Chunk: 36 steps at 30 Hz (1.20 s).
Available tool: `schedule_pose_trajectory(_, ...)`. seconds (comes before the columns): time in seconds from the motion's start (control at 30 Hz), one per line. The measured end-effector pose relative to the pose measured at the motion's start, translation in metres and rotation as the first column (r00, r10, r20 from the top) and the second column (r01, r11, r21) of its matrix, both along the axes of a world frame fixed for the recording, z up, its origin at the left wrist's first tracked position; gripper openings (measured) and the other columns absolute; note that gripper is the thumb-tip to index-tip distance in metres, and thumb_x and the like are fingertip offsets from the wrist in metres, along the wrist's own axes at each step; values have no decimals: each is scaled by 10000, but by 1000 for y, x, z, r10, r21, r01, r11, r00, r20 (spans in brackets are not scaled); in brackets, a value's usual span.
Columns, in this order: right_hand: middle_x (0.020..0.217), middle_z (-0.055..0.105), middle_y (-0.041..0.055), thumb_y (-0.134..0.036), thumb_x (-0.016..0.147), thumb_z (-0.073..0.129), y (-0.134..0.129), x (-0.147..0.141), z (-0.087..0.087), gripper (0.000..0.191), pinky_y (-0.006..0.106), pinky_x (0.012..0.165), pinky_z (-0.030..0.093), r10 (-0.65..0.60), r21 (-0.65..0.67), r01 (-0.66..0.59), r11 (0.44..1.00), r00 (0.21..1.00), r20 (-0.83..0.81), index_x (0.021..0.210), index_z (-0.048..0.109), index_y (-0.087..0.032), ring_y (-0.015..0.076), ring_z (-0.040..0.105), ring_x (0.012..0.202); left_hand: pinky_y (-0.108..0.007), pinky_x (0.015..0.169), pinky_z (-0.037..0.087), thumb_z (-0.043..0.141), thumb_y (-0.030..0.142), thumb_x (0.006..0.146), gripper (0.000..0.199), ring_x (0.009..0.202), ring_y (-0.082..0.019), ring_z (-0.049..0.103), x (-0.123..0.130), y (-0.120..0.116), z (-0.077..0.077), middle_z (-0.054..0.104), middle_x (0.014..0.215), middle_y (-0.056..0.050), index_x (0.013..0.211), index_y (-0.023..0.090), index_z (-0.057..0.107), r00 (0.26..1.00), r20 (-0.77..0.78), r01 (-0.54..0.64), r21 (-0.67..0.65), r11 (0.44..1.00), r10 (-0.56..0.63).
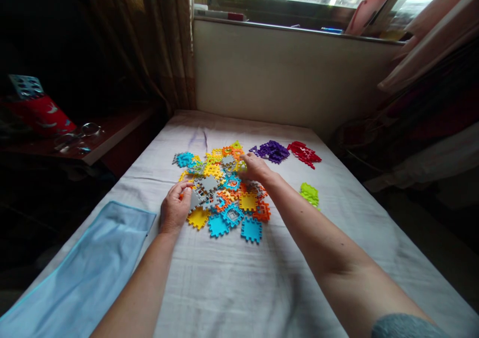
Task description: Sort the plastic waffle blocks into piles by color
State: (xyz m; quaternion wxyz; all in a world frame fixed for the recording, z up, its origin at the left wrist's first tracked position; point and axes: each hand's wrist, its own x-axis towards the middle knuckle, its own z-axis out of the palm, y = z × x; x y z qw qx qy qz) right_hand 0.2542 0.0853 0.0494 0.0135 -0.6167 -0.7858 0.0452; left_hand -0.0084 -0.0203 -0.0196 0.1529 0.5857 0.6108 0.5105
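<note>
A heap of plastic interlocking tiles (248, 202) in grey, yellow, orange, blue and lime lies in the middle of the bed. My left hand (175, 207) is at the heap's left edge, fingers curled; a bit of orange shows between thumb and fingers, beside a grey tile (208, 183). Across the heap, my right hand (257, 167) reaches over the upper right side with its fingers bent together and pointing down. A lime-green tile (241, 166) shows right under those fingertips. The right thumb is mostly hidden.
Purple tiles (274, 151), red tiles (304, 153) and lime-green tiles (310, 195) lie in separate piles to the right. A light blue cloth (101, 258) covers the left front. Glasses (90, 129) rest on a dark side table (123, 123). A wall and window stand behind.
</note>
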Motion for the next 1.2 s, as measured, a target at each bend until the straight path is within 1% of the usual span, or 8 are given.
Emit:
schedule_pose_trajectory(0.1,1357,550,151,-231,807,642,-4,7,4,594,299,964,470,2,44,-1,999,999,-32,1387,523,-178,252,609,1139,-370,998,505,502,384,857,282,1115,-217,656,0,0,0,728,1119,-71,939,209,707,1000,-6,-11,8,1000,11)
schedule_pose_trajectory(0.2,1354,569,146,-218,802,632,-11,26,14,595,295,985,464,-47,82,55,995,994,-95,1385,534,-155,238,622,1121,-369,1003,503,505,372,850,274,1104,-217,660,0,1,0,730,1119,-66,939,214,711,1000,-13,-19,15,1000,19)
schedule_pose_trajectory(0.37,1237,680,94,-336,837,610,-41,90,31,490,298,905,508,-174,-18,174,985,959,-225,1303,622,-187,216,665,1032,-362,995,508,504,369,843,279,1106,-217,661,0,2,0,730,1129,-62,946,220,716,1000,-19,-22,10,1000,22)
schedule_pose_trajectory(0.47,1260,681,93,-365,831,609,-67,129,29,477,294,868,523,-258,-62,251,966,940,-224,1269,650,-182,220,676,1021,-360,976,518,507,381,840,283,1104,-220,662,-1,2,-1,727,1143,-61,939,220,717,1000,-23,-20,6,1000,20)
schedule_pose_trajectory(0.57,1258,686,92,-370,820,607,-88,151,19,460,320,904,510,-319,-75,311,947,935,-153,1239,674,-194,241,673,1051,-355,972,519,504,389,840,290,1092,-217,667,-2,3,-2,732,1124,-55,934,220,719,999,-37,-19,9,1000,20)
schedule_pose_trajectory(0.8,1275,679,94,-435,828,577,-103,144,7,471,412,981,461,-373,-48,371,927,928,-27,1239,685,-233,310,586,1220,-349,972,518,513,412,835,296,1083,-211,669,-5,4,-2,731,1134,-50,933,224,719,998,-57,-26,-9,1000,26)
schedule_pose_trajectory(1.0,1295,666,89,-429,841,561,-106,143,4,427,412,966,454,-330,-39,330,943,944,-15,1193,706,-235,304,554,1251,-375,991,508,503,416,830,317,1079,-226,670,-4,2,4,741,1086,-59,947,214,717,998,-59,-1,-18,1000,0)
schedule_pose_trajectory(1.2,1273,671,95,-404,862,574,-106,132,4,364,430,976,447,-259,78,264,961,963,-70,1164,708,-251,299,566,1220,-384,1011,494,495,433,831,332,1103,-230,661,-3,1,3,729,1135,-73,951,215,715,999,-46,-4,-26,1000,3)
